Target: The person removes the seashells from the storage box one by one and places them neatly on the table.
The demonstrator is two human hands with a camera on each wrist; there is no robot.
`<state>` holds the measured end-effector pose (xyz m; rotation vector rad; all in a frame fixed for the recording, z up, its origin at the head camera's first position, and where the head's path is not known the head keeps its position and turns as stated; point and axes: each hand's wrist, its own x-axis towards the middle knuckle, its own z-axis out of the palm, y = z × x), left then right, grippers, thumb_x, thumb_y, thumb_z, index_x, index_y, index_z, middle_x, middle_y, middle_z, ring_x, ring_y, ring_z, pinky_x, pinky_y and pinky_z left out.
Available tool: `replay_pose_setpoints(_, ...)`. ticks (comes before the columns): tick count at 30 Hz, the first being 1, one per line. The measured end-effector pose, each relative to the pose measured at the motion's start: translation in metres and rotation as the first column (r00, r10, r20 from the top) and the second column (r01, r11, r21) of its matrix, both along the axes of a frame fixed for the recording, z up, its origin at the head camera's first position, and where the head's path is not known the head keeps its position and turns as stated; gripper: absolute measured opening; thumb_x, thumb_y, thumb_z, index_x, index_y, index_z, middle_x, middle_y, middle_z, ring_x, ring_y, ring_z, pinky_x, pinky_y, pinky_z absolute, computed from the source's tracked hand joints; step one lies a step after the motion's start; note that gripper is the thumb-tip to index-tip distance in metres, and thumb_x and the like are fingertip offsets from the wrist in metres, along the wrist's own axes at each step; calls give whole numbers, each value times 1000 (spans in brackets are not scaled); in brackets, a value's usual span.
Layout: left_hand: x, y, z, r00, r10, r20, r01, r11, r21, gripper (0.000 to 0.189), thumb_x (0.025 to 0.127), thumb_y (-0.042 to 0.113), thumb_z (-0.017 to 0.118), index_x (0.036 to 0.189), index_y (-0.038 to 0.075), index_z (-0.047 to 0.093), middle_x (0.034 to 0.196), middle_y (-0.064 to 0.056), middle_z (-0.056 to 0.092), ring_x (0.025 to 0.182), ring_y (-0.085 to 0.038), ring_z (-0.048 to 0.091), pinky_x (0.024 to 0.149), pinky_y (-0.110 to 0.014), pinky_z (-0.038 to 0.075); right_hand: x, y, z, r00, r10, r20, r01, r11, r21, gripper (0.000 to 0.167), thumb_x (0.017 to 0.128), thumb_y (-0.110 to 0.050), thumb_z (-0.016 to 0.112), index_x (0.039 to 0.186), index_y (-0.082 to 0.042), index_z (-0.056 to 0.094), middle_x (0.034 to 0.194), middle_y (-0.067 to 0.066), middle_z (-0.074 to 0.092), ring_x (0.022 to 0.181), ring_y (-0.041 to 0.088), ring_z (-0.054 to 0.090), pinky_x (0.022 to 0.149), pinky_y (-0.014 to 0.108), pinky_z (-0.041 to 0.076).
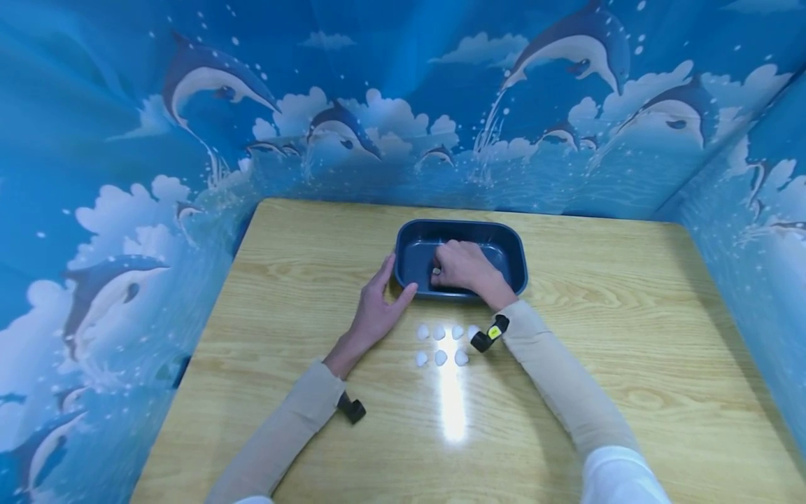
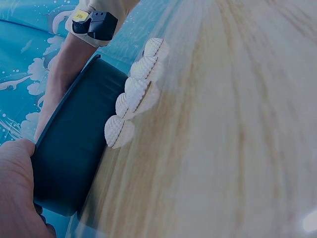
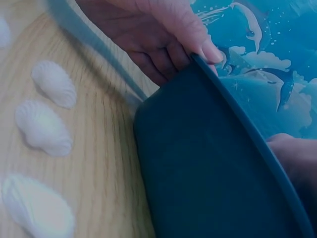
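My right hand (image 1: 464, 266) reaches down inside a dark blue basin (image 1: 513, 241), fingers curled. A small pale thing that looks like a seashell (image 1: 436, 271) shows at its fingertips, mostly hidden by the hand. Around the basin's near left corner, my left hand (image 1: 376, 308) holds the side; in the right wrist view its thumb (image 3: 210, 49) lies at the rim and its fingers bend against the outer wall. White ribbed seashells (image 1: 441, 358) lie in two rows on the table before the basin; the right wrist camera partly covers one.
The wooden table (image 1: 302, 280) carries the basin near its back edge. Blue curtains (image 1: 390, 175) printed with dolphins stand behind it and at both sides. A bright light reflection falls among the seashells.
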<state>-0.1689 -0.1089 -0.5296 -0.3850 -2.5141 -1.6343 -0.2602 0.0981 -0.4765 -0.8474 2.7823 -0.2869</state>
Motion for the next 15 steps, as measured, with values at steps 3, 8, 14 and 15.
replay_pose_setpoints(3, 0, 0, -1, 1000, 1, -1, -1, 1000, -3, 78, 103, 27, 68, 162, -2, 26, 169, -21, 27, 157, -26, 26, 127, -43, 27, -2, 3, -2, 1000, 16, -3, -16, 1000, -17, 42, 89, -27, 76, 57, -19, 50, 53, -8, 35, 48, 10, 35, 44, 25, 25)
replay_pose_setpoints(8, 0, 0, 0, 1000, 5, 17, -5, 1000, -4, 79, 104, 31, 67, 163, 0, 26, 169, -20, 27, 157, -24, 26, 127, -44, 27, -4, 7, -5, 999, 36, -13, -36, 999, -22, 39, 86, -29, 77, 58, -21, 51, 53, -9, 35, 48, 9, 33, 44, 25, 24)
replay_pose_setpoints(14, 0, -1, 0, 1000, 2, 13, -2, 1000, -2, 78, 104, 33, 67, 163, 0, 27, 169, -20, 28, 156, -24, 27, 127, -43, 28, -5, 10, -4, 999, 34, -5, -34, 999, -36, 35, 85, -27, 77, 60, -19, 55, 53, -9, 36, 48, 10, 31, 45, 27, 22)
replay_pose_setpoints(15, 0, -1, 0, 1000, 1, 9, -1, 1000, -1, 78, 104, 32, 67, 163, 0, 27, 169, -20, 28, 156, -24, 27, 127, -43, 27, -5, 11, -3, 999, 32, -4, -33, 999, -39, 33, 85, -26, 77, 61, -19, 56, 53, -9, 36, 49, 10, 32, 45, 27, 22)
